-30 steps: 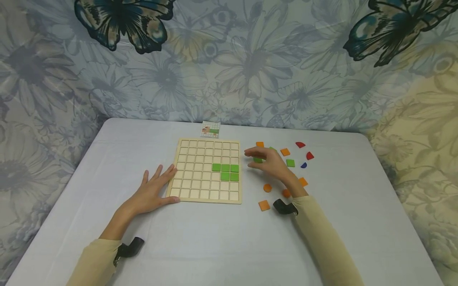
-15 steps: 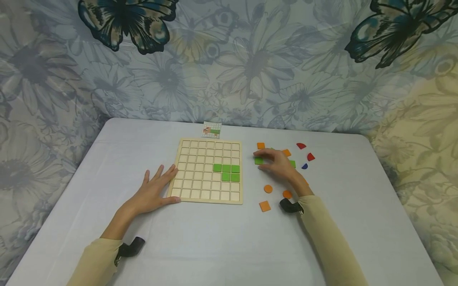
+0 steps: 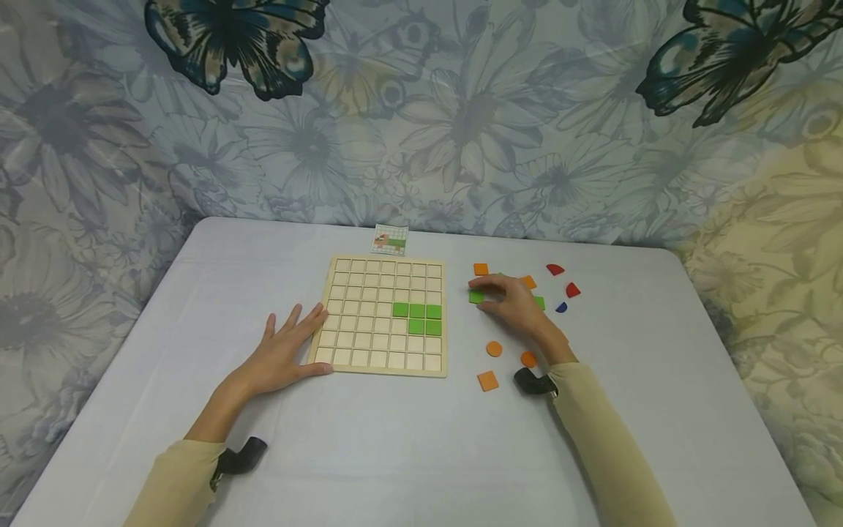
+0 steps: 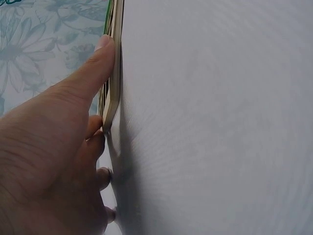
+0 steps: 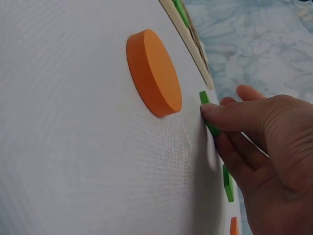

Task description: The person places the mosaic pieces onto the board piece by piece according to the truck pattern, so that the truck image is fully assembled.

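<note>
A wooden grid board [image 3: 369, 372] lies mid-table, with several green square tiles set in cells at its right side. My left hand [image 3: 279, 359] is spread at the board's left edge; thumb and fingertips touch the frame, as the left wrist view also shows at the board corner [image 4: 113, 105]. Right of the board, my right hand [image 3: 516, 304] has thumb and fingers around a loose green square tile [image 3: 476, 296] lying on the cloth. In the right wrist view the thumb presses against the near side of this green tile [image 5: 204, 98]; the far fingers are partly hidden.
Near the right hand lie orange squares [image 3: 488, 380], orange discs [image 3: 494, 349], red quarter-circle pieces [image 3: 573, 290] and a small blue piece [image 3: 561, 307]. More green tiles sit partly under the hand. A small printed pattern card [image 3: 390, 240] lies behind the board.
My right hand has moved a little to the right, from beside the board to around the loose green tile, then stayed nearly still. The left hand keeps its place on the board.
</note>
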`<state>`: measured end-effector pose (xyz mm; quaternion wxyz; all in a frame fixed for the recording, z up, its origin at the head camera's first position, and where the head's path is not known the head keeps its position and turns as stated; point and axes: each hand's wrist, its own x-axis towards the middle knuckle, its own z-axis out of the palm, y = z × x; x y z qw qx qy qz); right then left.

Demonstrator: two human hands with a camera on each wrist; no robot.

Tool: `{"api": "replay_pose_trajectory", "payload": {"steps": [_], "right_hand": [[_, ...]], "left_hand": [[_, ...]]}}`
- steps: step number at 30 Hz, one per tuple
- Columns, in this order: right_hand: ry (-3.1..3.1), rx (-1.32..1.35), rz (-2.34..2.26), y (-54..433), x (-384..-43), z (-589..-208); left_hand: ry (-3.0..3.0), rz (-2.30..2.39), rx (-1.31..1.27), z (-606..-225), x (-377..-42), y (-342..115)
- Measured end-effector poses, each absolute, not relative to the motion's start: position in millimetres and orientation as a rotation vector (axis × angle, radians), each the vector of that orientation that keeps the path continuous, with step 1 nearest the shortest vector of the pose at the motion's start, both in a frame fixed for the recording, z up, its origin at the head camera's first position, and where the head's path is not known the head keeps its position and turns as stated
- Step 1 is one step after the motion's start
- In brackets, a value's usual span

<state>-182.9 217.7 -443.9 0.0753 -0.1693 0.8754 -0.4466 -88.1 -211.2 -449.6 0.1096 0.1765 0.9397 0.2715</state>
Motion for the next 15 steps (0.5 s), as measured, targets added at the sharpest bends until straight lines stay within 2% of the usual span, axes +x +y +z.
{"api": "replay_pose_trajectory", "payload": {"steps": [15], "right_hand": [[2.645, -0.527, -1.362, 214.5, -181.9, -440.7]], "left_hand": [[2.774, 0.791, 0.521, -450.8, -88.3, -210.6]]}}
